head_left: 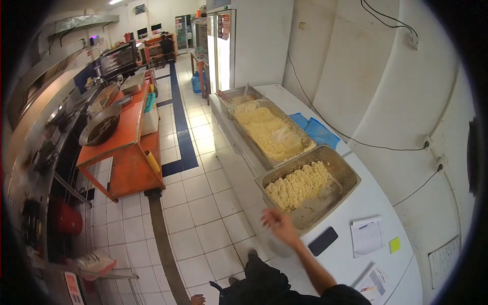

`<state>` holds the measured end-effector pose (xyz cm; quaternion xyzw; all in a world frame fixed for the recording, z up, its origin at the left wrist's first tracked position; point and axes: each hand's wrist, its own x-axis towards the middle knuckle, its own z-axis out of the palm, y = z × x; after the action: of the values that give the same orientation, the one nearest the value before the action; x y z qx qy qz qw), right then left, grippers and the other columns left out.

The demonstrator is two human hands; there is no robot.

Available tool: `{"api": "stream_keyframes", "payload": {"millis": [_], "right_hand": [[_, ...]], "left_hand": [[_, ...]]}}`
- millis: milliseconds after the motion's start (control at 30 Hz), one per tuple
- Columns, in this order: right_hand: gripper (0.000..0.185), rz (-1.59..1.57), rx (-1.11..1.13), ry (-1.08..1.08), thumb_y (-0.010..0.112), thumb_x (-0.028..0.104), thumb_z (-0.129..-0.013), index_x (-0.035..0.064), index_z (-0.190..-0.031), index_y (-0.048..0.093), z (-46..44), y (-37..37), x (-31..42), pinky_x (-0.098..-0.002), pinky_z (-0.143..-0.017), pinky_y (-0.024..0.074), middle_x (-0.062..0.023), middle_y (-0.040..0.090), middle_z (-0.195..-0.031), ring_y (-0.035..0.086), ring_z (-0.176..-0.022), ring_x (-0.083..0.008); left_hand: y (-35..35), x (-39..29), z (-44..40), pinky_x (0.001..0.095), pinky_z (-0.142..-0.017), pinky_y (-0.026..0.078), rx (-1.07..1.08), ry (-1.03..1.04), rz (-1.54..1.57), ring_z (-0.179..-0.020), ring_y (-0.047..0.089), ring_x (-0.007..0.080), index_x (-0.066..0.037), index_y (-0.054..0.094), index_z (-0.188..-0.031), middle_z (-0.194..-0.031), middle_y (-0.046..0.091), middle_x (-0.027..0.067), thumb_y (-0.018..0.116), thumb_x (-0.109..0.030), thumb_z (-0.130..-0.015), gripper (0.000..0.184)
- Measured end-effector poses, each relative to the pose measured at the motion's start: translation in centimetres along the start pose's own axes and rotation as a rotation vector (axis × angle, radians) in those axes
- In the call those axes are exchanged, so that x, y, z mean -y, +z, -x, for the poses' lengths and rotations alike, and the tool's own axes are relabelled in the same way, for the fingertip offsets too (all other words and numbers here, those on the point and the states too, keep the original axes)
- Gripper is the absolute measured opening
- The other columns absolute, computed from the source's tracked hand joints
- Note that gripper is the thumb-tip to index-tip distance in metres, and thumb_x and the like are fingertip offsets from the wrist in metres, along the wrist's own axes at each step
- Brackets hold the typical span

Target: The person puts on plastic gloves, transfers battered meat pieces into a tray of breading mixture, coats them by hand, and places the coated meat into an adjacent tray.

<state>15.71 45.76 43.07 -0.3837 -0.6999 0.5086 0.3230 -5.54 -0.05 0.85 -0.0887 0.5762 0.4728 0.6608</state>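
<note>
My right hand [279, 224] reaches out over the table's front edge, by the near corner of a metal tray [325, 212]. Its fingers are loosely bent and somewhat apart, with nothing visible in them. Crumb-coated pale yellow pieces [299, 185] lie in rows in that tray, leaving bare metal at its near side. Behind it, a second metal tray [250, 141] holds loose yellowish crumbs [262, 124] with a clear plastic piece [285, 138] on top. Only a bit of my left hand [197, 300] shows at the bottom edge, low beside my body; its fingers are mostly cut off.
A third metal container [239, 94] stands at the far end of the white table [378, 203]. A blue plastic bag [317, 131], phone [323, 241], notepad [366, 237] and yellow sticky notes [395, 245] lie there too. Left are an orange table [122, 129] and a wok [103, 123].
</note>
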Motion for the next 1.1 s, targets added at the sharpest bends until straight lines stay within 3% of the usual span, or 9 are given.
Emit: {"api": "stream_keyframes", "payload": {"millis": [67, 133, 367, 433, 567, 767, 933, 1000, 1100], "right_hand": [[0.021, 0.033, -0.276, -0.011, 0.053, 0.016, -0.098, -0.0002, -0.108, 0.059, -6.3, -3.6, -2.7, -0.027, -0.062, 0.0486, -0.0035, 0.062, -0.082, 0.061, -0.072, -0.0115], [0.018, 0.271, -0.43, -0.203, 0.051, 0.013, -0.097, 0.0004, -0.105, 0.062, -14.3, -8.8, -5.7, -0.029, -0.059, 0.0507, -0.0076, 0.064, -0.082, 0.063, -0.07, -0.0132], [0.032, 0.873, -0.604, 0.283, 0.065, 0.024, -0.087, -0.0019, -0.105, 0.066, -37.4, -21.9, -18.4, -0.0441, -0.075, 0.0543, -0.0167, 0.068, -0.086, 0.067, -0.081, -0.0281], [0.036, 0.973, -0.66, 0.631, 0.067, 0.025, -0.084, -0.0027, -0.108, 0.064, -41.3, -22.6, -22.8, -0.0414, -0.066, 0.054, -0.0175, 0.067, -0.08, 0.066, -0.073, -0.0274], [0.033, 0.85, -0.58, 0.773, 0.064, 0.019, -0.086, -0.0017, -0.112, 0.06, -42.2, -19.9, -18.2, -0.0387, -0.055, 0.0507, -0.0176, 0.064, -0.071, 0.063, -0.064, -0.0262], [0.017, 0.631, -0.92, 0.18, 0.058, 0.002, -0.085, 0.0062, -0.102, 0.057, -41.0, -16.0, -8.6, -0.0346, -0.045, 0.0345, -0.0075, 0.048, -0.053, 0.045, -0.045, -0.018], [0.024, 0.442, -0.878, 0.239, 0.058, 0.001, -0.082, 0.0077, -0.105, 0.055, -41.7, -11.5, -3.3, -0.0343, -0.052, 0.0409, -0.0107, 0.051, -0.058, 0.054, -0.053, -0.0251], [0.026, 0.411, -0.921, 0.352, 0.061, 0.001, -0.081, 0.0069, -0.106, 0.056, -42.6, -10.3, -3.1, -0.0341, -0.055, 0.0427, -0.0102, 0.053, -0.066, 0.054, -0.058, -0.0248], [0.027, 0.823, -1.392, 0.315, 0.063, -0.001, -0.079, 0.0058, -0.105, 0.058, -44.4, -5.6, -2.4, -0.0311, -0.062, 0.0448, -0.0113, 0.056, -0.081, 0.056, -0.068, -0.0235]], "left_hand": [[-2.0, -6.6, -0.7, 0.0384, -0.062, 0.055, -0.448, 0.056, -0.475, -0.075, 0.068, 0.0225, -0.008, 0.063, -0.111, -0.09, 0.069, 0.0115, 0.051, -0.021, -0.094, 0.024], [-0.6, -11.0, -3.5, 0.0367, -0.06, 0.055, -0.487, 0.043, -0.481, -0.074, 0.068, 0.0211, -0.007, 0.063, -0.109, -0.089, 0.07, 0.0108, 0.052, -0.023, -0.094, 0.024], [12.7, -33.2, -10.4, 0.028, -0.057, 0.051, -0.496, 0.465, -0.479, -0.069, 0.064, 0.016, -0.001, 0.063, -0.108, -0.085, 0.068, 0.011, 0.049, -0.018, -0.095, 0.025], [16.6, -39.4, -13.9, 0.0309, -0.062, 0.057, -0.411, 0.691, -0.426, -0.075, 0.069, 0.0195, 0.003, 0.063, -0.102, -0.087, 0.068, 0.0144, 0.05, -0.009, -0.092, 0.02], [33.2, -54.1, -12.1, 0.0286, -0.068, 0.053, -0.228, 0.853, -0.662, -0.079, 0.067, 0.0159, 0.001, 0.064, -0.104, -0.087, 0.069, 0.0119, 0.052, -0.01, -0.094, 0.019], [57.0, -67.4, -10.6, 0.0301, -0.066, 0.053, 0.408, 0.994, -0.936, -0.079, 0.064, 0.0161, -0.003, 0.064, -0.103, -0.086, 0.067, 0.0081, 0.061, -0.013, -0.091, 0.016], [72.6, -70.4, -16.3, 0.0315, -0.06, 0.052, 0.727, 1.374, -0.859, -0.076, 0.063, 0.019, -0.001, 0.061, -0.099, -0.083, 0.062, 0.0102, 0.07, -0.01, -0.083, 0.02], [75.2, -71.9, -19.3, 0.0305, -0.065, 0.052, 0.935, 1.047, -1.218, -0.076, 0.062, 0.0166, -0.002, 0.057, -0.095, -0.088, 0.063, 0.0102, 0.068, -0.009, -0.084, 0.017], [76.4, -74.0, -19.4, 0.0317, -0.063, 0.052, 1.008, 1.087, -1.084, -0.072, 0.065, 0.0213, -0.002, 0.056, -0.087, -0.083, 0.063, 0.0121, 0.068, -0.007, -0.082, 0.014]]}}
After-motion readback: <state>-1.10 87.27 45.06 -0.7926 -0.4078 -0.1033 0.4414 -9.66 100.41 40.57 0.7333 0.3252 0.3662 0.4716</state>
